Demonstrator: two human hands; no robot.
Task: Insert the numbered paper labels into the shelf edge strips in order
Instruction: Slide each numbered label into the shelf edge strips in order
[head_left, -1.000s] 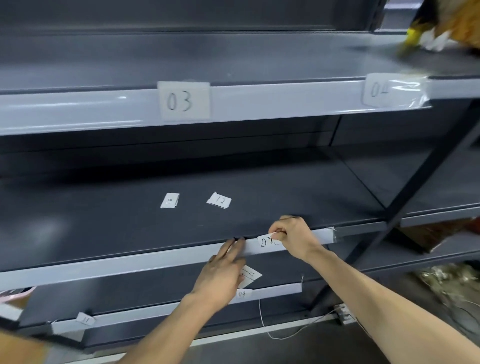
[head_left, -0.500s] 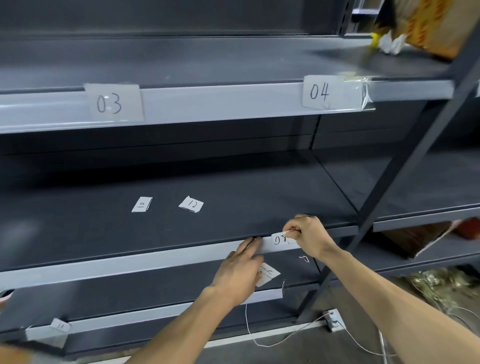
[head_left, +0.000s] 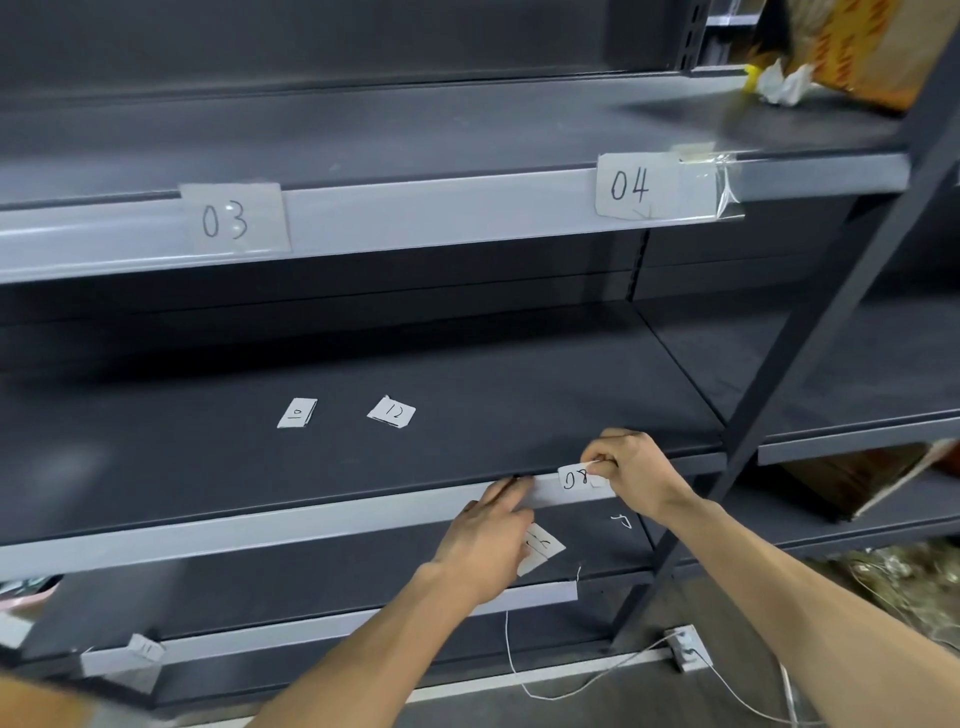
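The label "08" (head_left: 575, 479) is a small white paper slip with black handwritten digits. It sits on the front of the middle shelf's grey edge strip (head_left: 260, 530), near the strip's right end, and its digits lean slightly. Its right end is hidden under the fingertips of the right hand (head_left: 631, 470), which pinches it there with curled fingers, the knuckles rising above the shelf lip. Whether the slip's lower edge is seated in the strip cannot be told.

Just left of the label, the left hand (head_left: 491, 535) lays its index and middle fingers straight along the same strip and presses on it. Its other fingers are tucked in over a few spare slips (head_left: 543, 548) that stick out to the right below the strip.

On the dark middle shelf (head_left: 519, 364) behind the strip lie two loose slips, well apart from the hands: label "10" (head_left: 297, 413) and, to its right, label "12" (head_left: 392, 412). The upper shelf's strip (head_left: 441, 208) carries label "03" (head_left: 234, 221) and label "04" (head_left: 631, 186). A crinkled piece of clear film (head_left: 727, 192) juts out beside "04". A small slip (head_left: 145, 649) sits at the left end of the lowest strip (head_left: 363, 621). A power strip (head_left: 685, 647) and a white cable (head_left: 545, 693) lie on the floor.
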